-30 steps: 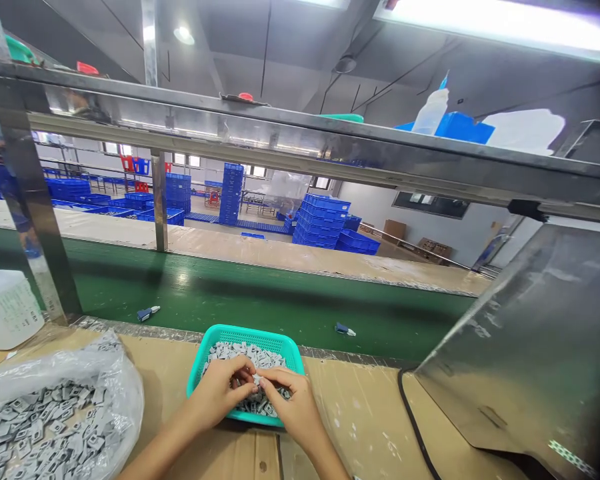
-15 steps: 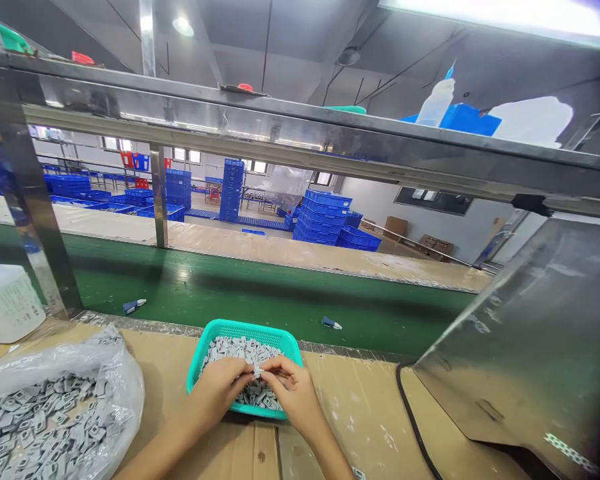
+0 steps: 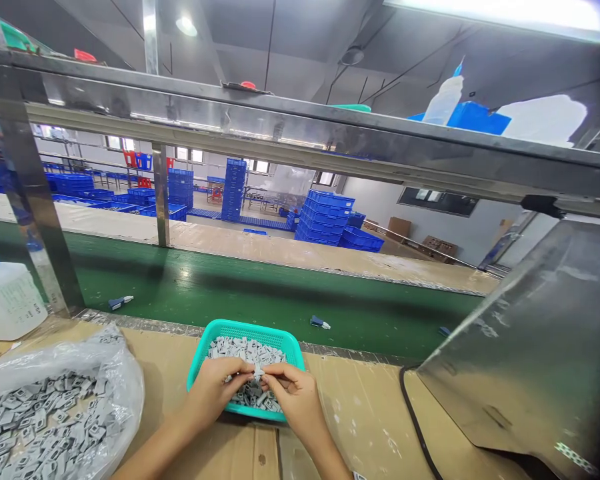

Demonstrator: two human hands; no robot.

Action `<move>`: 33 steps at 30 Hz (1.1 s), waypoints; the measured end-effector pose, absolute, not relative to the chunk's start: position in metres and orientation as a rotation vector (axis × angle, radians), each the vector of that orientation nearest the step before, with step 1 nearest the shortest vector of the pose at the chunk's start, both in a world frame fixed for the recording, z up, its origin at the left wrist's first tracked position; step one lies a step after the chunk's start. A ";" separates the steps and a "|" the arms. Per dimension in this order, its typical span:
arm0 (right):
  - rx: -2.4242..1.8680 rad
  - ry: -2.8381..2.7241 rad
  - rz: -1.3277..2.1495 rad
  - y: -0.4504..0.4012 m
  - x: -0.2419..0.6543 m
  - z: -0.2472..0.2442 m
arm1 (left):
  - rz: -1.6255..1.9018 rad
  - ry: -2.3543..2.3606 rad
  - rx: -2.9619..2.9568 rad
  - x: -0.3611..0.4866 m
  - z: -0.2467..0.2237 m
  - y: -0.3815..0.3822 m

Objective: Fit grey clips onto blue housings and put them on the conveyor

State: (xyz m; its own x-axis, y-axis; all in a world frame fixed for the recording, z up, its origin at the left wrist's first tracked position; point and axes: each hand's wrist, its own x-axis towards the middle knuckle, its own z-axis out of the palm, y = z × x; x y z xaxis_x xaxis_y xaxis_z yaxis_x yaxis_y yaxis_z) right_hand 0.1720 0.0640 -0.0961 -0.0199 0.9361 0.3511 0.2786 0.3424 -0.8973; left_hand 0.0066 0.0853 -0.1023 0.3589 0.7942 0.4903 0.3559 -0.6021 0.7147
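Observation:
A teal plastic basket point(image 3: 245, 330) sits on the cardboard-covered bench, heaped with small grey plastic pieces point(image 3: 245, 353). Both hands are right above it. My left hand point(image 3: 213, 393) and my right hand point(image 3: 295, 400) meet at the fingertips, pinching one small grey piece point(image 3: 257, 375) between them. To the left, an open clear plastic bag point(image 3: 100, 347) holds many more similar grey pieces point(image 3: 45, 420). Neither hand touches the bag.
Beyond the bench runs a green conveyor belt point(image 3: 230, 300) carrying small blue-and-white parts point(image 3: 319, 323). A white jug with a blue cap point(image 3: 7, 300) stands at left, a steel panel point(image 3: 520, 353) at right, and a steel shelf rail point(image 3: 280, 133) overhead.
The blue-and-white parts on the belt have moved left. My fingers have shifted slightly around the grey piece, and the view has tilted a little.

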 end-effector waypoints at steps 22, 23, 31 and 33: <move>-1.182 -1.670 0.340 0.059 0.168 -0.097 | 1.021 0.930 1.968 0.009 -0.086 0.083; -1.187 -1.675 0.342 0.059 0.168 -0.097 | 1.024 0.929 1.960 0.009 -0.087 0.084; -1.217 -1.721 0.361 0.059 0.167 -0.092 | 1.039 0.955 1.793 0.008 -0.085 0.085; -1.218 -1.739 0.362 0.058 0.167 -0.092 | 1.037 0.948 1.746 0.009 -0.085 0.087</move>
